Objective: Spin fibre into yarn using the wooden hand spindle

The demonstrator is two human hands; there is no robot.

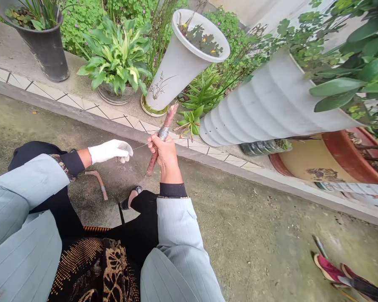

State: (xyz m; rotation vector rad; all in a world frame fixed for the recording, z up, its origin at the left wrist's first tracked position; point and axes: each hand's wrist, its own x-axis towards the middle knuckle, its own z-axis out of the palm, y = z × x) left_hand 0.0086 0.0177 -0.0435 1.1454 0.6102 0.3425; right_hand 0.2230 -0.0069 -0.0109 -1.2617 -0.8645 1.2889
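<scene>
My right hand (164, 153), bare, is closed round a brown stick (169, 117) that slants up and away from me. Silvery wire (163, 133) is wound in a thick coil about the middle of this stick, just above my fingers. A thin strand runs from the stick across to my left hand (113, 151), which wears a white glove and has its fingers curled on the strand. Below the glove, a bent piece of stick (99, 182) with a greyish band round it lies on the ground.
Along the tiled ledge (126, 121) stand a dark pot (47, 50), a leafy plant in a glass bowl (116, 94), a tall white planter (176, 63) and a ribbed grey planter (258, 100). A large brown pot (311, 157) is at right. Another person's red shoe (327, 267) shows lower right.
</scene>
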